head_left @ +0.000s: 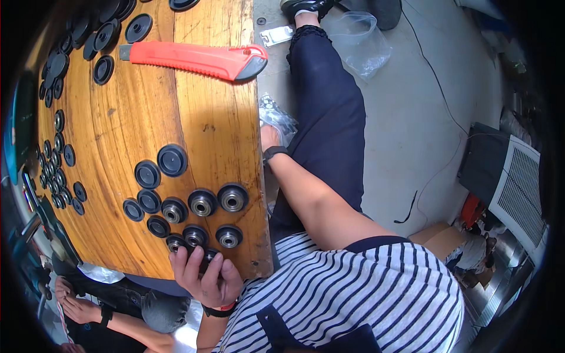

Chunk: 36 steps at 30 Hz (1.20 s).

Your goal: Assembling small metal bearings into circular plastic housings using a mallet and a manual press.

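Observation:
At the table's near corner, my left hand has its fingers curled around a small black-rimmed bearing, which is mostly hidden by the fingers. Beside it, several black-rimmed bearings with metal centres lie in a loose group. Round black caps lie just beyond them. Below the table edge, my right hand is at a clear plastic bag with small shiny and dark pieces in it. The edge and the bag hide the right fingers.
A red utility knife lies across the wooden table. More black caps and bearings crowd its far left side. Another person's hands show at lower left. On the floor are an empty-looking clear bag and a cable.

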{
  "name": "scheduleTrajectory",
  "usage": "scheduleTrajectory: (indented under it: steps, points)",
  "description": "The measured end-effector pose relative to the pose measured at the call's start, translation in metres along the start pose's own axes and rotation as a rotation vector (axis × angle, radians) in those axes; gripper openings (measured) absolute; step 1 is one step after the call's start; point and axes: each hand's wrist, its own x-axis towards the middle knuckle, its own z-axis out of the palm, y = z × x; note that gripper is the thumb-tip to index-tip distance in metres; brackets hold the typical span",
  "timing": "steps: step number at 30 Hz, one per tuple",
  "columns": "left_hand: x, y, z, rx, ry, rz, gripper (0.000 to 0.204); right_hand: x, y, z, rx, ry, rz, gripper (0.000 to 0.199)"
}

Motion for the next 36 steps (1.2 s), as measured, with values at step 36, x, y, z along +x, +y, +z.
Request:
scheduleTrajectory:
  steps: [36]
  points:
    - [0.006,0.01,0.005,-0.078,0.341,0.02,0.016,0.006,0.025,0.026,0.173,0.078,-0.308,0.027]
